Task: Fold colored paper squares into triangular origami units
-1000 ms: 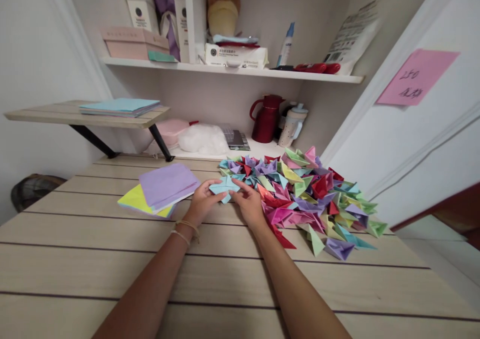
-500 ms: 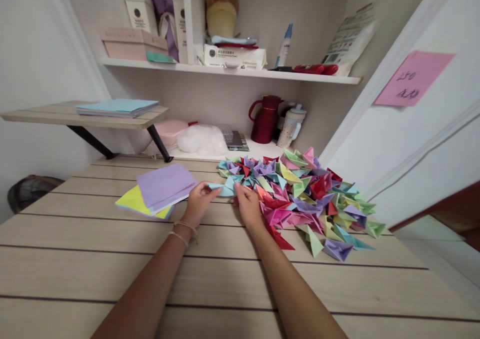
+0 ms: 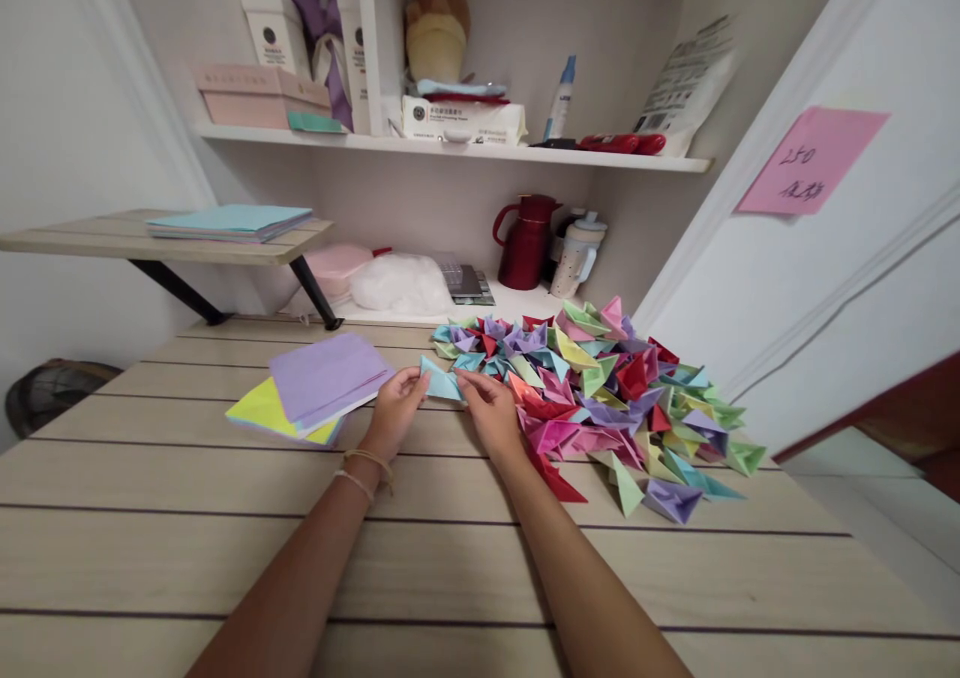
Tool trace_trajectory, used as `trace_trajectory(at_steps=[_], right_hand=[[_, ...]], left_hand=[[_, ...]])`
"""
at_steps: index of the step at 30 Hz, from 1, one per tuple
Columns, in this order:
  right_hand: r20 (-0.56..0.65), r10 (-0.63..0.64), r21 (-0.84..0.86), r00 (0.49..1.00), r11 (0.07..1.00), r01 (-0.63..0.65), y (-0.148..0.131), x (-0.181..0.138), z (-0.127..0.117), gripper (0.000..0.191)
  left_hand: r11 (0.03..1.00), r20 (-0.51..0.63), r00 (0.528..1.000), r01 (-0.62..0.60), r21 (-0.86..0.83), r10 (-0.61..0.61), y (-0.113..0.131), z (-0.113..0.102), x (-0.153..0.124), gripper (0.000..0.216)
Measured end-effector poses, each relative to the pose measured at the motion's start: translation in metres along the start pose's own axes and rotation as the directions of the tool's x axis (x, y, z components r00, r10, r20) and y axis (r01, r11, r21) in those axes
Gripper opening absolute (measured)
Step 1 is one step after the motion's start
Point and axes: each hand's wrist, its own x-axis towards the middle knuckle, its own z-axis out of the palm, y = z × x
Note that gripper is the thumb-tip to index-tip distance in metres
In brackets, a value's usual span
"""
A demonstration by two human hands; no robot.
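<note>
Left hand and right hand pinch light-blue folded paper at opposite ends. Spread, pointed outline of second ago now compact triangle; folding probably advancing.

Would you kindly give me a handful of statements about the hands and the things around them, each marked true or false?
1. The left hand and the right hand both hold the same light blue paper. True.
2. The heap of folded paper lies on the left hand's side. False: it lies on the right hand's side.
3. The purple sheets lie partly over yellow paper. True.
4. The bracelets are on the right wrist. False: they are on the left wrist.
5. The red jug stands upright. True.
6. The pink note is blank. False: it bears handwriting.
</note>
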Motion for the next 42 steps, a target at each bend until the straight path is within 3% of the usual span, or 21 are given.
trace_trajectory(at_steps=[6,12,23,27,32,37,42], right_hand=[[0.06,0.038,-0.034,0.997,0.999,-0.036,-0.001,-0.003,0.0,0.023],[0.13,0.114,0.08,0.985,0.989,-0.125,0.002,-0.004,0.003,0.032],[0.142,0.083,0.261,0.986,0.958,-0.119,-0.002,-0.004,0.006,0.037],[0.161,0.11,0.156,0.981,0.978,-0.136,-0.003,-0.004,0.006,0.025],[0.104,0.041,0.029,0.994,0.999,-0.044,-0.005,-0.005,0.002,0.018],[0.115,0.052,-0.047,0.992,0.998,-0.047,-0.007,-0.008,0.001,0.02],[0.038,-0.008,-0.168,0.999,0.986,0.014,-0.011,-0.009,0.0,0.019]], left_hand=[[1.0,0.021,1.0,-0.019,0.004,0.019,0.002,0.0,-0.001,0.027],[1.0,0.025,1.0,-0.014,0.0,0.014,0.002,0.0,0.0,0.036],[1.0,0.073,0.997,-0.026,0.005,0.026,-0.009,0.0,0.004,0.039],[1.0,0.11,0.994,0.006,0.002,-0.006,-0.006,-0.001,0.002,0.036],[0.998,0.201,0.98,-0.009,0.06,-0.003,-0.001,0.002,-0.002,0.028],[0.998,0.113,0.991,-0.069,-0.008,0.069,-0.006,0.005,-0.001,0.029],[0.999,0.237,0.971,-0.038,0.015,0.033,0.0,0.004,-0.005,0.023]])
